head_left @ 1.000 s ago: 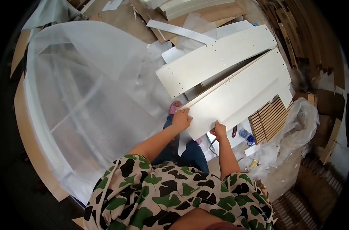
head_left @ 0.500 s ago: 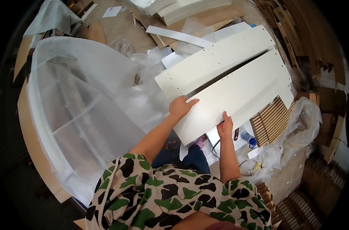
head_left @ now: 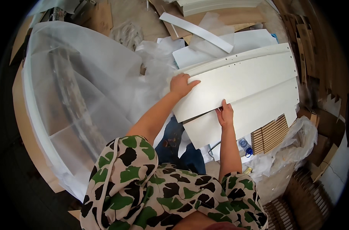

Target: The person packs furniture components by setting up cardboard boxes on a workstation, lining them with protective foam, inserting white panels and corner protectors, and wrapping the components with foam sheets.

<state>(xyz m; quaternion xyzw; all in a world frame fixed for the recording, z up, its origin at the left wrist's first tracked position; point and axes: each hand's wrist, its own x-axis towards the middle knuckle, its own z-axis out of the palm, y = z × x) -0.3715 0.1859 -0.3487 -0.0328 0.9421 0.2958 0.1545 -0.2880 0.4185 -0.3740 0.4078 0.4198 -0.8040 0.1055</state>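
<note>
Counted: two bare hands, the left hand (head_left: 181, 84) and right hand (head_left: 225, 114), both gripping one upper white panel (head_left: 243, 82). A second white panel (head_left: 255, 115) lies beneath. One narrow white strip (head_left: 197, 27). One slatted cardboard insert (head_left: 269, 134). One large translucent plastic sheet (head_left: 86, 80).

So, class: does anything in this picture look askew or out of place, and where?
The upper white panel, held by the left hand and right hand, lies skewed over the lower white panel, their edges not lined up. Around them, plastic sheeting and cardboard scraps lie strewn about.
</note>
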